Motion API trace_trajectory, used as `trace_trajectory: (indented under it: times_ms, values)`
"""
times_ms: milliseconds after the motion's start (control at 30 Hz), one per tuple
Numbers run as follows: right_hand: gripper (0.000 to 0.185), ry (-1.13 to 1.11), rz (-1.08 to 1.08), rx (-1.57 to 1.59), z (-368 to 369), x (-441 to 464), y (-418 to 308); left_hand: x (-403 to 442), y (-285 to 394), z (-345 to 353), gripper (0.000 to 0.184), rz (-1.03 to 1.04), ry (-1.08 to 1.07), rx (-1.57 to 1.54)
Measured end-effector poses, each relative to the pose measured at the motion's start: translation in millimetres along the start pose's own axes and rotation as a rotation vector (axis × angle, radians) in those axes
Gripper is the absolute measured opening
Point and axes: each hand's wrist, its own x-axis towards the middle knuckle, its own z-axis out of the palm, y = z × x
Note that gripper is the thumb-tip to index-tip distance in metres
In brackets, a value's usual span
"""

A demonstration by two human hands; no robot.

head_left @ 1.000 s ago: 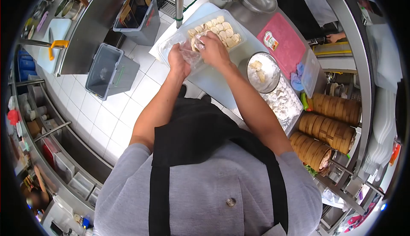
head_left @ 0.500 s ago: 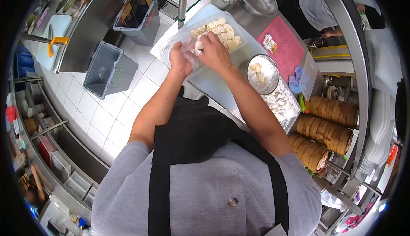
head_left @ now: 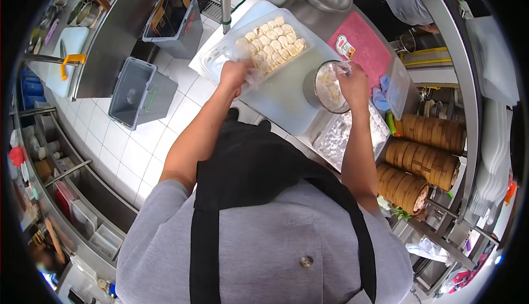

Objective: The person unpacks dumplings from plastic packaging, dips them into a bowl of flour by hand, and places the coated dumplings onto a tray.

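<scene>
My left hand (head_left: 233, 76) is closed on crumpled clear plastic (head_left: 253, 77) at the near left edge of a clear plastic tray (head_left: 214, 56). Rows of pale dumplings (head_left: 278, 39) fill much of that tray, which rests on a light blue board (head_left: 286, 97). My right hand (head_left: 354, 83) is at the right rim of a round metal bowl (head_left: 310, 88), its fingers bent; what they hold, if anything, is too small to make out. Pale dough (head_left: 329, 86) and white flour are in the bowl. Below it sits a tray of white flour (head_left: 333, 139).
A pink board (head_left: 361, 45) and a blue cloth (head_left: 380, 96) lie right of the bowl. Bamboo steamers (head_left: 421, 163) stand at the right. A metal post (head_left: 225, 1) rises behind the tray. Grey bins (head_left: 132, 92) stand on the floor. Another person (head_left: 405, 4) works at top right.
My right hand has moved from the dumpling tray right to the bowl. My left hand stays by the tray, now more closed around the plastic. The dumplings are more fully in view.
</scene>
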Motion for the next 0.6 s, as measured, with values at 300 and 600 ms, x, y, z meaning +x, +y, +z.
trace_trajectory:
  times_ms: [300, 600]
  values:
    - [0.025, -0.236, -0.211, 0.238, 79.5, 10.8, -72.8, 3.2, -13.2, 17.2, 0.035, 0.022, -0.153, -0.629]
    - [0.037, -0.296, -0.22, 0.021, 104.2, 19.4, -91.6, -9.3, -2.9, 12.4, 0.047, 0.009, -0.368, -0.938]
